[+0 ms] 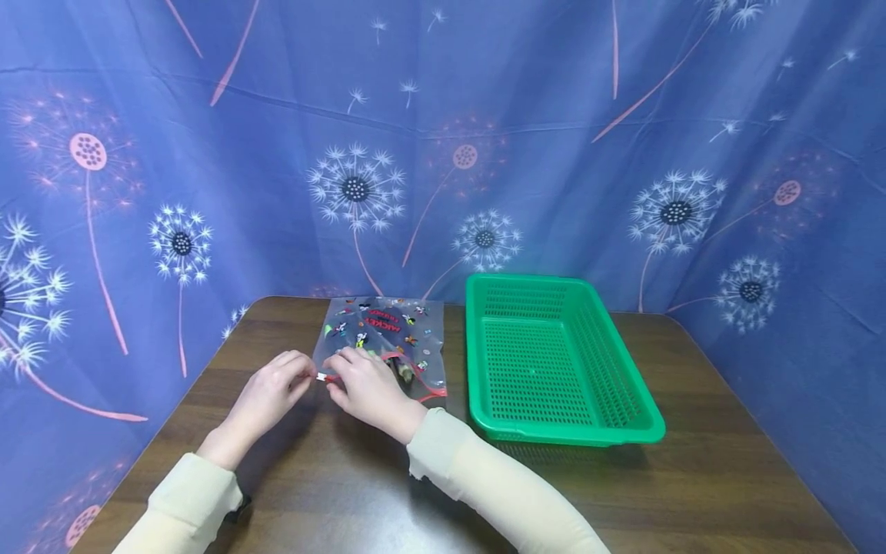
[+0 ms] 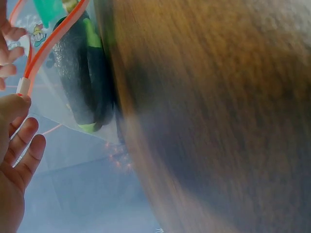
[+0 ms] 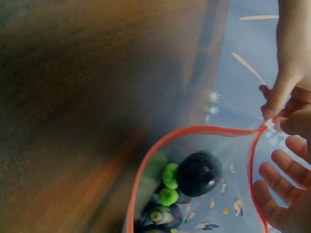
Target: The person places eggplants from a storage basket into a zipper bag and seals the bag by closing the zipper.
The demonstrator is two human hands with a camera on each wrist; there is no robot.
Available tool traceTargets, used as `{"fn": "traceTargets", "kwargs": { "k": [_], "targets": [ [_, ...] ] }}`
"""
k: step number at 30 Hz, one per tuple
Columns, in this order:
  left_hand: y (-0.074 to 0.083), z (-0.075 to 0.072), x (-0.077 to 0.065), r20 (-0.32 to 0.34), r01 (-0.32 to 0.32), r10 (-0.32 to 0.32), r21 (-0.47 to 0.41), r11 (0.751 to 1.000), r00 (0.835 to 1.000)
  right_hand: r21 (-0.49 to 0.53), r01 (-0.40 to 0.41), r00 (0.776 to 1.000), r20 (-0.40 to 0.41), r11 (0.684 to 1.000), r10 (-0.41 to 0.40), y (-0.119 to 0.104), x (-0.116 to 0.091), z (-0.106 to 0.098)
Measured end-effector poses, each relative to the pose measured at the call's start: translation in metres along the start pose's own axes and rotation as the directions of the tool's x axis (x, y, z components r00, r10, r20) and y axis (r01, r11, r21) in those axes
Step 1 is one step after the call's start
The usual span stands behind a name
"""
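Note:
A clear zip bag (image 1: 431, 338) with cartoon prints and a red zip edge (image 3: 194, 129) lies toward the back of the table, its mouth parted. At the zip's left end is a small white slider (image 2: 23, 86). Thumb and fingertips of my left hand (image 1: 273, 388) pinch the zip end right at this slider. Just to its right, my right hand (image 1: 370, 388) pinches the red zip between thumb and index finger, the other fingers spread loosely along the bag. Inside sit several dark, glossy, eggplant-like pieces (image 3: 198, 174) with green ends.
A green perforated plastic basket (image 1: 564, 435) stands on the wooden table (image 1: 692, 492) to the right of the bag. Behind the table hangs a blue dandelion-print cloth (image 1: 554, 192), which also runs along both sides.

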State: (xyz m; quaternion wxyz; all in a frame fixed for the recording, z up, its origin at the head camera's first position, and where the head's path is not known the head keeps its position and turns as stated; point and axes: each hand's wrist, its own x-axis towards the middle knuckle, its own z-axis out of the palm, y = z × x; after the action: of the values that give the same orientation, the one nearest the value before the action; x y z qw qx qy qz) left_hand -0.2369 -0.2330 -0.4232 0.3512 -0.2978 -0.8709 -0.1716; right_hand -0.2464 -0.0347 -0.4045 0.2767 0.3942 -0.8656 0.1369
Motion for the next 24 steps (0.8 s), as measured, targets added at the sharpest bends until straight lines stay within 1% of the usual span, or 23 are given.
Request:
{"fn": "traceTargets", "kwargs": {
  "k": [5,7,16,20,24],
  "targets": [
    [0.0,0.0,0.0,0.002,0.009,-0.009,0.001,1.0,1.0,0.06,-0.024,0.999,0.027,0.998,0.023,0.002,0.003,0.01],
    [0.0,0.0,0.0,0.004,0.005,-0.005,-0.007,1.0,1.0,0.063,-0.028,0.999,0.025,0.998,0.026,0.002,0.004,0.014],
    [0.001,0.002,0.001,-0.007,-0.018,0.018,-0.016,1.0,1.0,0.001,-0.032,0.999,-0.02,0.999,0.032,-0.002,0.006,0.027],
    [0.002,0.003,0.0,0.008,-0.02,0.02,-0.02,1.0,1.0,-0.018,-0.032,0.999,-0.031,0.999,0.032,-0.002,0.007,0.028],
    [0.003,0.003,0.0,0.024,-0.004,0.004,-0.015,1.0,1.0,-0.07,-0.03,0.999,-0.024,0.997,0.029,-0.002,0.007,0.027]
  ]
}}
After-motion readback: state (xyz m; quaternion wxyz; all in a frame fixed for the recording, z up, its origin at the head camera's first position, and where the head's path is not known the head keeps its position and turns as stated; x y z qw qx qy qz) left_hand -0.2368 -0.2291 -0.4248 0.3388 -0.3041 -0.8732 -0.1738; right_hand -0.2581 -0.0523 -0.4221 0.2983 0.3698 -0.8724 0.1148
